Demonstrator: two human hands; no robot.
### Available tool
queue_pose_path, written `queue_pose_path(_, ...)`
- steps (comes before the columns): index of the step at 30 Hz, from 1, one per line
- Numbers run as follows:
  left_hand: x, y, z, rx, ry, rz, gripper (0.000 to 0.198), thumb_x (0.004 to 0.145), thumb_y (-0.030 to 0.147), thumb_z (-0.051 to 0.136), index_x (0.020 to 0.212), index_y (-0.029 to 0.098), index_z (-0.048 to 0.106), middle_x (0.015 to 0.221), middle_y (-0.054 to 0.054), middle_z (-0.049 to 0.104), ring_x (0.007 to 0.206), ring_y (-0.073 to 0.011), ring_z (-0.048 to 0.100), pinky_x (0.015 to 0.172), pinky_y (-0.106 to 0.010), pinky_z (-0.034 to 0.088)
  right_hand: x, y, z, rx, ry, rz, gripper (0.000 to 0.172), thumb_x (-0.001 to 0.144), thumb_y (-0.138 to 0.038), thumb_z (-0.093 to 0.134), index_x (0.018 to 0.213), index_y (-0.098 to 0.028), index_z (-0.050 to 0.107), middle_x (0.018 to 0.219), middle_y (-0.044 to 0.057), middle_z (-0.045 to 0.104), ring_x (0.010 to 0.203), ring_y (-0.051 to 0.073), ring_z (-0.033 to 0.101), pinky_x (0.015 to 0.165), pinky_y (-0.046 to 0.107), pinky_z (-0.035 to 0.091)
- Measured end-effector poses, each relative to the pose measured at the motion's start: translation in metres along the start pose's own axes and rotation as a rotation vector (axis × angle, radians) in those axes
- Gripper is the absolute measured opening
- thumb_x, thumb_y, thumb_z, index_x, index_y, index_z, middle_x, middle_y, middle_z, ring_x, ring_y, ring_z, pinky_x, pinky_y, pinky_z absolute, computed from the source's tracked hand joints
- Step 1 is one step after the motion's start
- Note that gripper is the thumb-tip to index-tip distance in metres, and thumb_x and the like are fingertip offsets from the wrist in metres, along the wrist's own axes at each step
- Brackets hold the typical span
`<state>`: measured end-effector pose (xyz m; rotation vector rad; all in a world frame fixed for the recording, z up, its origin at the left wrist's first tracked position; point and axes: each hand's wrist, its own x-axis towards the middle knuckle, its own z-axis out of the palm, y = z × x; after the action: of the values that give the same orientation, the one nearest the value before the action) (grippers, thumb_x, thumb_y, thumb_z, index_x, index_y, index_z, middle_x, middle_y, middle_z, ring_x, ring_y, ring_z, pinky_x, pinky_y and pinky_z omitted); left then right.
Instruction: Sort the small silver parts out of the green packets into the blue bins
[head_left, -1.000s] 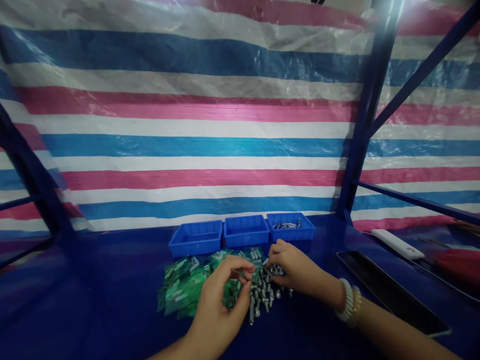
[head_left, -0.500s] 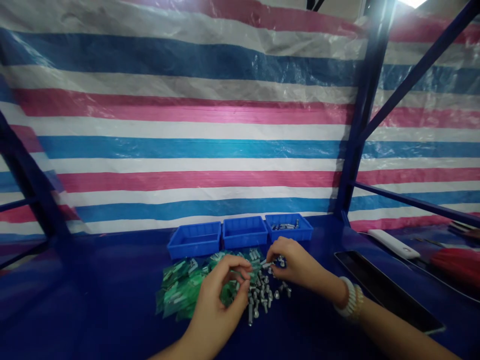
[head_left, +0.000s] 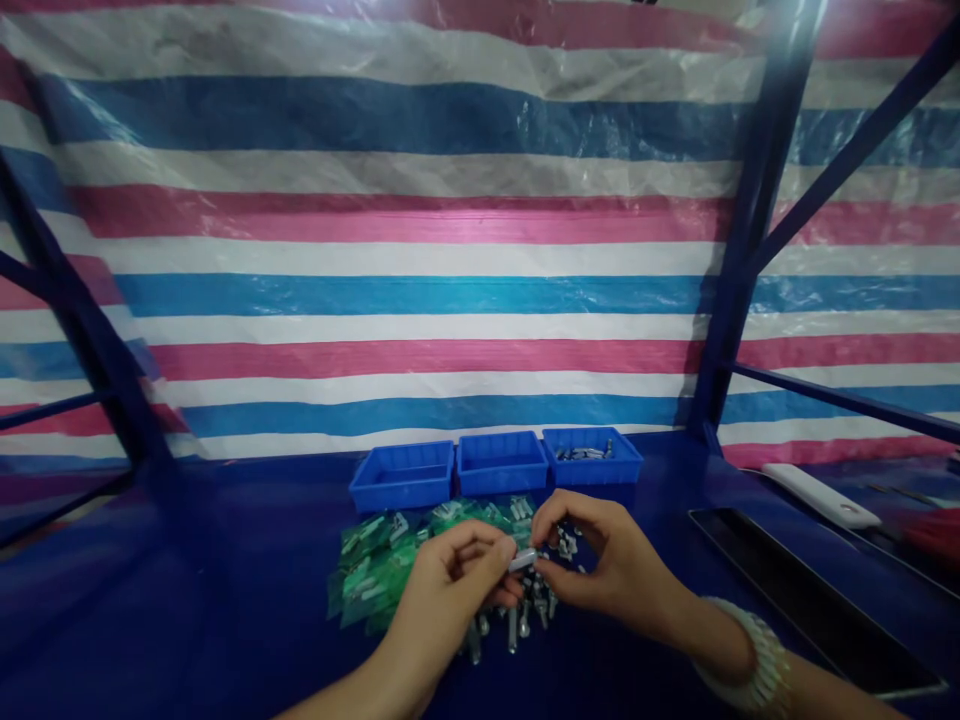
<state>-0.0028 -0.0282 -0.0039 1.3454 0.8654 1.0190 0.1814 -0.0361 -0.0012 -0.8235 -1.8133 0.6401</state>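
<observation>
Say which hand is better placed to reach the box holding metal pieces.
Probably the right hand: it is nearer that box, while the left hand is by the green bags. Both touch one metal piece.

Small metal part (head_left: 522, 560) is pinched by left hand (head_left: 448, 580) and right hand (head_left: 600, 548) above loose metal hardware (head_left: 540, 606), green bags (head_left: 375, 578) piled alongside, three blue bins (head_left: 502, 479) lined up behind, rightmost part-filled.

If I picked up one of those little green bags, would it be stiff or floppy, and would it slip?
The green bags would probably be floppy, since their see-through plastic looks thin and wrinkly. One might slide easily off the others, because they overlap loosely and look shiny. It could sag a bit too, as silvery pieces show inside.
</observation>
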Motion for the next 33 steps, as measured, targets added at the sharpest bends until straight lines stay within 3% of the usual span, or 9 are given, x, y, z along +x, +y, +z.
queue_pose_path(4, -0.001, 0.002, -0.001, 0.031, 0.038, 0.117, 0.016, 0.072, 0.027, 0.074, 0.077, 0.016, 0.063, 0.068, 0.0, 0.064, 0.064, -0.0122, 0.062, 0.061, -0.021, 0.049, 0.004, 0.002, 0.0, 0.186, 0.053, 0.173, 0.012, 0.077, -0.028, 0.066, 0.081, -0.018, 0.062, 0.076, 0.002, 0.063, 0.067, 0.014, 0.057, 0.063, 0.025, 0.047)
queue_pose_path(9, -0.005, 0.001, 0.0, 0.132, 0.034, 0.371, 0.01, 0.071, 0.012, 0.069, 0.076, 0.018, 0.064, 0.079, -0.001, 0.063, 0.077, -0.0158, 0.064, 0.073, -0.026, 0.054, 0.003, 0.008, 0.008, 0.505, -0.201, 0.464, 0.044, 0.088, -0.053, 0.049, 0.073, -0.015, 0.065, 0.061, 0.002, 0.063, 0.052, 0.011, 0.054, 0.053, 0.023, 0.043)
queue_pose_path(13, -0.008, -0.004, 0.003, 0.225, -0.009, 0.416, 0.014, 0.074, 0.008, 0.062, 0.082, 0.019, 0.063, 0.079, -0.002, 0.064, 0.077, -0.0166, 0.066, 0.072, -0.027, 0.055, -0.002, 0.01, 0.01, 0.512, -0.303, 0.461, 0.035, 0.08, -0.049, 0.063, 0.072, -0.015, 0.066, 0.064, 0.001, 0.066, 0.05, 0.009, 0.054, 0.053, 0.022, 0.044)
queue_pose_path(16, -0.008, -0.006, 0.002, 0.268, 0.013, 0.445, 0.019, 0.075, 0.009, 0.06, 0.09, 0.021, 0.061, 0.088, -0.003, 0.065, 0.085, -0.0181, 0.066, 0.08, -0.03, 0.055, 0.004, 0.016, 0.0, 0.381, -0.26, 0.424, 0.022, 0.071, -0.035, 0.074, 0.077, -0.016, 0.065, 0.066, -0.001, 0.065, 0.055, 0.01, 0.058, 0.056, 0.022, 0.047)
queue_pose_path(19, -0.006, -0.006, 0.0, 0.316, 0.073, 0.452, 0.02, 0.076, 0.012, 0.06, 0.094, 0.021, 0.06, 0.095, -0.005, 0.065, 0.094, -0.0206, 0.065, 0.089, -0.035, 0.052, 0.022, 0.032, -0.022, 0.046, -0.063, 0.275, 0.015, 0.069, -0.024, 0.072, 0.078, -0.017, 0.063, 0.075, 0.001, 0.067, 0.066, 0.013, 0.063, 0.061, 0.024, 0.049)
queue_pose_path(21, -0.004, -0.005, -0.002, 0.323, 0.092, 0.435, 0.019, 0.077, 0.015, 0.06, 0.095, 0.021, 0.06, 0.095, -0.006, 0.065, 0.093, -0.0213, 0.064, 0.088, -0.036, 0.052, 0.037, 0.048, -0.041, -0.258, 0.124, 0.182, 0.013, 0.072, -0.027, 0.067, 0.079, -0.017, 0.062, 0.074, 0.002, 0.067, 0.064, 0.015, 0.063, 0.059, 0.026, 0.051)
queue_pose_path(25, -0.002, -0.005, -0.005, 0.309, 0.107, 0.411, 0.014, 0.076, 0.017, 0.06, 0.09, 0.019, 0.06, 0.092, -0.006, 0.064, 0.088, -0.0206, 0.063, 0.084, -0.035, 0.052, 0.053, 0.074, -0.07, -0.482, 0.299, 0.154, 0.022, 0.076, -0.03, 0.061, 0.094, -0.017, 0.061, 0.092, 0.009, 0.067, 0.083, 0.023, 0.062, 0.072, 0.037, 0.05)
queue_pose_path(28, -0.003, -0.007, -0.006, 0.309, 0.092, 0.4, 0.011, 0.076, 0.017, 0.059, 0.087, 0.018, 0.061, 0.087, -0.005, 0.063, 0.08, -0.0183, 0.062, 0.076, -0.031, 0.052, 0.045, 0.08, -0.068, -0.584, 0.235, 0.123, 0.019, 0.078, -0.024, 0.058, 0.094, -0.017, 0.064, 0.094, 0.009, 0.067, 0.083, 0.023, 0.061, 0.074, 0.038, 0.048)
queue_pose_path(33, -0.002, -0.008, -0.007, 0.314, 0.067, 0.405, 0.012, 0.075, 0.016, 0.056, 0.086, 0.018, 0.062, 0.081, -0.003, 0.06, 0.074, -0.0171, 0.058, 0.067, -0.028, 0.049, 0.028, 0.074, -0.03, -0.642, -0.116, 0.069, 0.012, 0.072, -0.009, 0.063, 0.072, -0.018, 0.07, 0.074, 0.002, 0.069, 0.074, 0.018, 0.061, 0.074, 0.03, 0.045)
